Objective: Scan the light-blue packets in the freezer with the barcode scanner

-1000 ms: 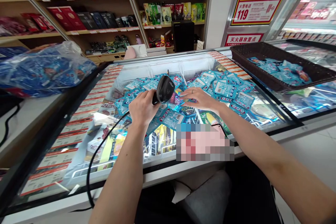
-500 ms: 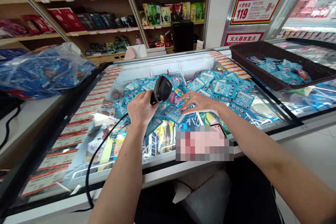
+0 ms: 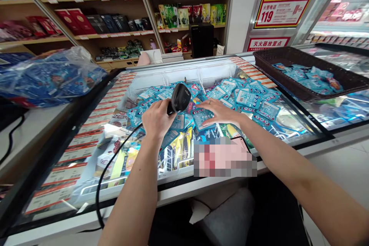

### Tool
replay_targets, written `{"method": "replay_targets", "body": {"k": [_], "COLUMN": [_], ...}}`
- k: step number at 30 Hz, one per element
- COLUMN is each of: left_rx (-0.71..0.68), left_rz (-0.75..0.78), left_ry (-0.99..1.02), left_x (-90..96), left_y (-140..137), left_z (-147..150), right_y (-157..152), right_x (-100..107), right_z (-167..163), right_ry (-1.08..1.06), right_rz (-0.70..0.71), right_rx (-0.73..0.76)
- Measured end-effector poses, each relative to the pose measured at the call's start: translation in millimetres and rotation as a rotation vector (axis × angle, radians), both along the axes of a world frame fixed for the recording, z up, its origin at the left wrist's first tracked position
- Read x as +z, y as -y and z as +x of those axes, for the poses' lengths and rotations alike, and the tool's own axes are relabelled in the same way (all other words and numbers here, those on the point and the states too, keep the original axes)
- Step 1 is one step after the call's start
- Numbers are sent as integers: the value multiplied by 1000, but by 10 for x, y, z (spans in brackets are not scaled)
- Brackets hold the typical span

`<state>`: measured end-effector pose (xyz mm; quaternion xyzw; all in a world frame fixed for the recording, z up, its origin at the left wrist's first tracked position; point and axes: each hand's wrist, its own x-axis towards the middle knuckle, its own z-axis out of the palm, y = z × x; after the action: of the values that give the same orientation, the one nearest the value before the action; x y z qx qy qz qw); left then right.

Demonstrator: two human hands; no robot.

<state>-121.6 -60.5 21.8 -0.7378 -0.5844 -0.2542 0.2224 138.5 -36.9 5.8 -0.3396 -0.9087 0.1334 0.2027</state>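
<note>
My left hand [image 3: 156,120] is wrapped round the handle of a black corded barcode scanner [image 3: 181,98], its head tilted over the pile. Many flat blue snack packets [image 3: 246,97] lie spread on the glass top [image 3: 294,125] of a display freezer. To the right of the scanner, my right hand [image 3: 220,112] is spread, with its fingertips on one blue packet [image 3: 198,120]. Whether they pinch its edge is hard to see. The scanner's black cable [image 3: 108,163] runs down past my left forearm.
A brown basket [image 3: 305,59] with more blue packets stands at the right. At the left lies a clear plastic bag [image 3: 54,77] full of blue packets. A blurred-out phone [image 3: 242,146] rests at the freezer's front edge. Stocked shelves [image 3: 115,34] line the back.
The packet under my right fingers has shifted right, away from the scanner. The scanner's head has moved slightly right; my left hand still grips it.
</note>
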Motion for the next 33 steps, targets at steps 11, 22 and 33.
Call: {"method": "replay_targets", "body": {"k": [11,22,33], "left_rx": [-51,-187,-287], "left_rz": [-20,-47,-112], "left_ry": [-18,-134,-211], "left_x": [12,-4,44], "left_y": [10,19,58], "left_z": [13,39,118], "right_y": [-291,-433,-423], "right_x": [-144,-222,-197], "right_z": [134,258,251], "right_ry": [-562,-921,-920], "right_rz": [-32,-119,-105], "right_rx": [-442,-653,-662]}}
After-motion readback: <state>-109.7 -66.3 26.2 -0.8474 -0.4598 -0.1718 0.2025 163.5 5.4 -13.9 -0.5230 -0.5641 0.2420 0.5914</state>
